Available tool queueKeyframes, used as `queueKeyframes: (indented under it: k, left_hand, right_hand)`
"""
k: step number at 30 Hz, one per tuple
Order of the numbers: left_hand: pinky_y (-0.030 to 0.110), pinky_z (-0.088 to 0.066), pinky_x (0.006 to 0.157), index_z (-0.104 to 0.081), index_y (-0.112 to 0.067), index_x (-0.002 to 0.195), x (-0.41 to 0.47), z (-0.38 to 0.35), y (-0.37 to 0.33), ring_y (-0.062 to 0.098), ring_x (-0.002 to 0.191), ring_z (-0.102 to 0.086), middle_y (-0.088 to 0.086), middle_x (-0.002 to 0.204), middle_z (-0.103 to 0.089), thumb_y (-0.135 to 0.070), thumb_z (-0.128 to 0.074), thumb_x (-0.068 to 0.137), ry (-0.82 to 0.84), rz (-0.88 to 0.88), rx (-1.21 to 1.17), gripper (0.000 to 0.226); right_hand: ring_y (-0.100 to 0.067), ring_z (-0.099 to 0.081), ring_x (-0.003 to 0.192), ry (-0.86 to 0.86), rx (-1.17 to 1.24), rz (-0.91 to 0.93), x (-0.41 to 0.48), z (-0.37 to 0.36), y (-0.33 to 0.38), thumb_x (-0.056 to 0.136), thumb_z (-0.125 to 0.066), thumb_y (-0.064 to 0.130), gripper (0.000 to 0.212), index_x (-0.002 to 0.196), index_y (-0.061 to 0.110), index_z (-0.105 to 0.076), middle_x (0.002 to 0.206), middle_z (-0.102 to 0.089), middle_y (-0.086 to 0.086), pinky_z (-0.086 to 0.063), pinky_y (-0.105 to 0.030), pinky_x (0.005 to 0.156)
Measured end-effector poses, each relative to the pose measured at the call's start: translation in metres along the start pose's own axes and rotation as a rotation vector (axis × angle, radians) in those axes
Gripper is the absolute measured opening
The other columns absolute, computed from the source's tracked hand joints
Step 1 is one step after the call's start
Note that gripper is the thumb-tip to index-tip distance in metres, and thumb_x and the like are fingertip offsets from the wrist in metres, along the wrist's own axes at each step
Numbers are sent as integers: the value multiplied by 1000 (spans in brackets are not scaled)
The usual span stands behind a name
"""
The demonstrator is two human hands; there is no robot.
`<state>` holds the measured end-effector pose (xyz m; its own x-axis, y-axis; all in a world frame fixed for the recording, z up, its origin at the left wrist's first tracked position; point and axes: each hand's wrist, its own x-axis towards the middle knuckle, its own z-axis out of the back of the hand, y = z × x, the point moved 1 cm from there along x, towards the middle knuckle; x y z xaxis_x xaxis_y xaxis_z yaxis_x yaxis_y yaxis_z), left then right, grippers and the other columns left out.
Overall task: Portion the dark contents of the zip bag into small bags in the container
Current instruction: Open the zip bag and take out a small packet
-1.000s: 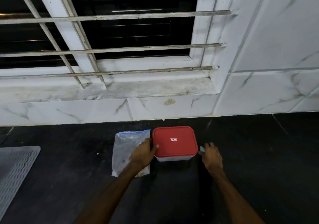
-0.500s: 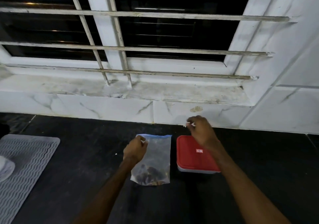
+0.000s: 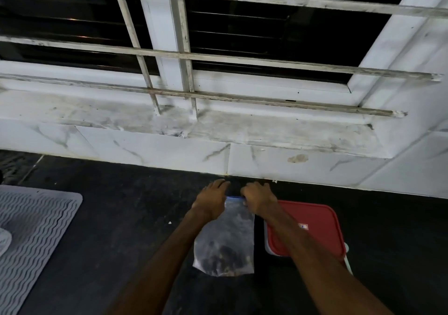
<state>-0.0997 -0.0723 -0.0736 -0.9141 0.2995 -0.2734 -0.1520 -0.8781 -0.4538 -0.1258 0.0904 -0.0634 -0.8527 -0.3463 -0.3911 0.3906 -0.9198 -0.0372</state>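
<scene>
Head view: pinching the zip bag (image 3: 225,232) by its blue strip, left hand (image 3: 213,202) and right hand (image 3: 258,199) fingers clenched on it, likely to pull it open; holding it upright, keeping dark contents (image 3: 223,257) low; red-lidded container (image 3: 317,237) just beside on worktop (image 3: 121,237); lid label (image 3: 303,226) unreadable

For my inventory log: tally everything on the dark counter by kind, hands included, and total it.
Zip bag: 1
Red-lidded container: 1
Grey ribbed mat: 1
White item, cut off at the frame edge: 1
Hands: 2, left hand and right hand, both holding the bag's top
Total: 6
</scene>
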Motion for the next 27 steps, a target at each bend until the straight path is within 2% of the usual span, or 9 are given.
queueKeyframes:
  k: [4, 6, 10, 14, 15, 18, 21, 24, 27]
  left_hand:
    - [45, -14, 121, -36, -13, 149, -1, 11, -8, 25, 144, -28, 7, 159, -26, -25, -40, 103, 83, -12, 62, 47]
    - [47, -14, 120, -50, -15, 139, -9, 20, -13, 24, 140, -36, 7, 153, -39, -33, -36, 104, 93, -39, 31, 42]
    - [44, -44, 99, -69, -11, 109, -41, 53, -22, 23, 106, -64, 11, 112, -70, -63, -28, 97, 61, 25, -326, 68]
    - [39, -51, 83, -60, -12, 95, -69, 80, -27, 17, 83, -61, 1, 90, -66, -26, -66, 90, -17, 26, -372, 16]
    - [37, -52, 81, -56, -14, 96, -75, 85, -30, 15, 82, -60, -2, 90, -64, -16, -71, 84, -57, 41, -386, 19]
    - [26, -53, 69, -60, -10, 102, -91, 91, -39, 19, 78, -62, 4, 89, -66, -5, -77, 76, -139, 145, -486, 31]
    - [27, -52, 55, -67, -1, 93, -102, 87, -45, 20, 66, -61, 11, 77, -64, -10, -77, 81, -192, 223, -579, 18]
    - [34, -60, 62, -67, 7, 88, -115, 76, -63, 21, 65, -66, 12, 73, -67, -11, -70, 89, -191, 311, -871, 18]
    - [35, -60, 68, -68, 5, 92, -128, 68, -78, 16, 66, -71, 12, 80, -72, -10, -61, 95, -113, 330, -1070, 17]
  right_hand:
    - [-23, -49, 114, -183, -2, 140, -15, 13, -2, 92, -54, 20, 19, 107, 22, -65, 115, -57, -2, -33, -41, 97]
    - [-19, -49, 104, -402, 23, 250, -26, 23, -5, 80, -69, 21, 13, 92, 25, -71, 106, -59, 2, -39, -39, 90]
    - [-14, -45, 87, -764, 92, 447, -54, 44, -4, 75, -67, 23, 11, 80, 31, -71, 89, -54, 7, -36, -31, 81]
    - [-16, -46, 83, -936, 103, 544, -86, 63, 1, 80, -64, 15, 12, 82, 25, -70, 86, -54, 4, -32, -30, 78]
    - [-15, -45, 82, -966, 103, 549, -93, 67, 2, 79, -63, 15, 13, 83, 25, -70, 86, -55, 3, -32, -29, 77]
    - [-15, -47, 82, -992, 186, 464, -106, 67, 7, 80, -63, 9, 26, 99, 25, -71, 91, -57, 4, -37, -28, 72]
    - [-14, -56, 88, -927, 677, 212, -123, 58, 21, 90, -60, 9, 36, 124, 21, -57, 98, -60, 3, -48, -26, 75]
    - [-11, -62, 77, -742, 1151, 11, -135, 54, 42, 94, -59, 24, 18, 111, 16, -57, 85, -65, 6, -48, -25, 70]
    - [-2, -64, 73, -636, 1211, 8, -139, 47, 58, 90, -66, 28, 9, 91, 19, -65, 78, -68, 14, -46, -14, 68]
